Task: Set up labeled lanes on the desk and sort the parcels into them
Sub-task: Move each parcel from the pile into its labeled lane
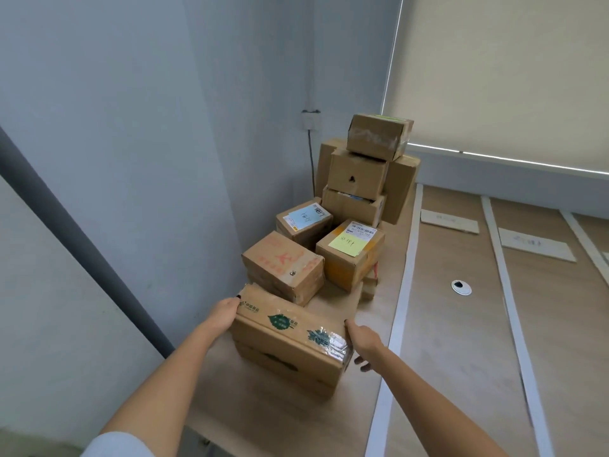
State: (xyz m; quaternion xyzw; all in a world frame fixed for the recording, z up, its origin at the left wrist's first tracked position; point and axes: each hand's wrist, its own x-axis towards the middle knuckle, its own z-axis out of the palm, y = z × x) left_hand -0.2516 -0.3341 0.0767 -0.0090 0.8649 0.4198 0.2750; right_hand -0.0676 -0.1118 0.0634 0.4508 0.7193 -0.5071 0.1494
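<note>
A large cardboard parcel (pixel 290 344) with green leaf prints and clear tape sits nearest me on the desk (pixel 454 341). My left hand (pixel 221 316) holds its left end, thumb on the top edge. My right hand (pixel 364 341) grips its right end, fingers wrapped under the side. Behind it lie a parcel with red print (pixel 283 262), one with a yellow note (pixel 349 250) and one with a blue note (pixel 303 221). White tape strips (pixel 400 311) mark lanes, with cardboard label cards (pixel 449 221) (pixel 535 244) lying in them.
A stack of several cardboard boxes (pixel 359 174) rises in the back corner against the wall. A round cable grommet (pixel 461 287) sits in the desk. A drawn window blind (pixel 510 77) hangs behind. A cable (pixel 311 159) runs down the wall.
</note>
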